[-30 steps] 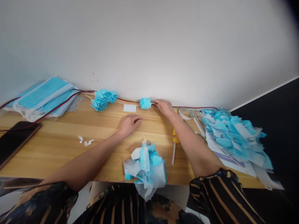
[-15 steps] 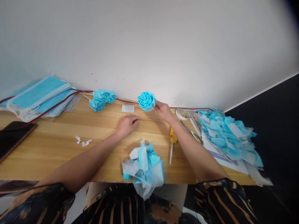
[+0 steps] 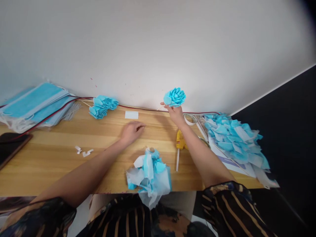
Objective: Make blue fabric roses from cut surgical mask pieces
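My right hand (image 3: 176,113) is raised near the wall, its fingers closed around the thin stick stem of a blue fabric flower (image 3: 175,97). The bloom tips to the right and the stem end points left. My left hand (image 3: 132,130) rests on the wooden table with its fingers curled together; I see nothing in them. Just beyond it lies a small white card (image 3: 131,115). Two more blue flowers on sticks (image 3: 103,106) lie farther left. Below my right forearm is a yellow glue gun (image 3: 180,140) with a white glue stick in it.
Blue and white scraps (image 3: 150,176) are heaped at the table's front edge. A large pile of cut blue petals (image 3: 233,140) covers the right end, near tape rolls (image 3: 190,119). On the left are face masks (image 3: 34,100), a phone (image 3: 13,146) and white bits (image 3: 84,152). A cord runs along the wall.
My right hand has carried the flower to the right and turned it, so its bloom leans right and the stem shows. My left hand stays on the table. The whole view has shifted slightly.
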